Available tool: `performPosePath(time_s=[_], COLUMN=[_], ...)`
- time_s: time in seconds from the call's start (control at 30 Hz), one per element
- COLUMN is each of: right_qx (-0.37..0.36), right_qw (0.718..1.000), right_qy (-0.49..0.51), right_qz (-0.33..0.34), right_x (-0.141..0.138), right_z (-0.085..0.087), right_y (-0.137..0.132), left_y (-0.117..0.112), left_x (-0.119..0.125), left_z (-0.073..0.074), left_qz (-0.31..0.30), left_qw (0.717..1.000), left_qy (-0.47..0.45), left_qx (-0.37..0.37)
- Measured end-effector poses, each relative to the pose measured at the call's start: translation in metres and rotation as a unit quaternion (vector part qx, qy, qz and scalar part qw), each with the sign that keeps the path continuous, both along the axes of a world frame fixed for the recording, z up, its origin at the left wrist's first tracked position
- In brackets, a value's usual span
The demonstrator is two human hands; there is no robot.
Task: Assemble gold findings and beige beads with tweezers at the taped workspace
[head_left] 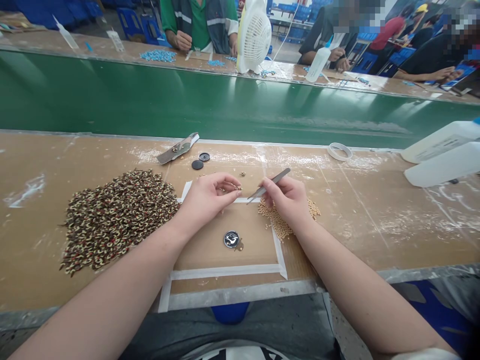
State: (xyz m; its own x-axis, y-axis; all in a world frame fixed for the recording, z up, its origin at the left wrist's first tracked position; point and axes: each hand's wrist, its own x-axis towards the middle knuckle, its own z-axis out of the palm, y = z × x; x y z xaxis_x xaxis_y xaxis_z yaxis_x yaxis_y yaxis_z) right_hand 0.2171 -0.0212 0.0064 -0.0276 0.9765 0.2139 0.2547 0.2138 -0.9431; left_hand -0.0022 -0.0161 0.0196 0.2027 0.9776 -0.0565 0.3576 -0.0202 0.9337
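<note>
Smooth metal tweezers (278, 177), glossy wet-looking dish (226, 244), patchily shiny tabletop (356, 215), smooth glossy belt (187, 110), matt plastic bottles (442, 167)

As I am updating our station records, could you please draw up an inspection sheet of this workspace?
Surface: brown tabletop, shiny in places, with pale smears and white tape strips.
Job's things: pile of dark-and-cream pieces at left; beige beads by the right hand; round dark piece, glossy on top, between the forearms.
Clutter: two black discs, a flat scrap, a white ring, two white bottles.
Hands: left hand pinches something too small to identify; right hand holds tweezers.
Cables: thin white cord near the fan.
Surroundings: green strip, far bench, seated people, blue stools.
</note>
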Motion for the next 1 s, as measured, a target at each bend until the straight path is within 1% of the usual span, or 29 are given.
performPosePath(time_s=[0.13, 0.23, 0.37, 0.43, 0.53, 0.7, 0.87, 1.0], right_qx=[-0.003, -0.006, -0.006, -0.008, -0.009, -0.011, -0.005, -0.007], right_qw=[1.0, 1.0, 1.0, 1.0, 1.0, 1.0, 1.0, 1.0], right_qy=[0.0, 0.004, 0.003, 0.002, 0.003, 0.007, 0.005, 0.0], right_qz=[-0.001, 0.0, 0.003, 0.005, 0.006, 0.004, 0.005, 0.007], right_x=[0.0, 0.001, 0.002, 0.003, 0.003, 0.003, 0.002, 0.002], right_z=[0.001, 0.002, 0.001, 0.0, -0.001, -0.002, -0.001, 0.0], right_y=[0.0, 0.0, 0.0, 0.001, 0.001, 0.001, 0.001, 0.001], left_y=[0.004, 0.01, 0.017, 0.018, 0.019, 0.019, 0.017, 0.019], left_x=[-0.009, -0.024, -0.044, -0.05, -0.051, -0.046, -0.041, -0.039], left_z=[0.006, 0.016, 0.027, 0.029, 0.024, 0.013, 0.012, 0.006], left_qz=[0.008, 0.042, 0.093, 0.096, 0.066, 0.012, -0.016, -0.036], left_qw=[0.999, 0.997, 0.986, 0.983, 0.982, 0.982, 0.962, 0.952], left_qy=[0.024, 0.047, 0.127, 0.152, 0.175, 0.19, 0.268, 0.296], left_qx=[0.025, 0.049, 0.052, 0.042, 0.018, -0.01, 0.057, 0.071])
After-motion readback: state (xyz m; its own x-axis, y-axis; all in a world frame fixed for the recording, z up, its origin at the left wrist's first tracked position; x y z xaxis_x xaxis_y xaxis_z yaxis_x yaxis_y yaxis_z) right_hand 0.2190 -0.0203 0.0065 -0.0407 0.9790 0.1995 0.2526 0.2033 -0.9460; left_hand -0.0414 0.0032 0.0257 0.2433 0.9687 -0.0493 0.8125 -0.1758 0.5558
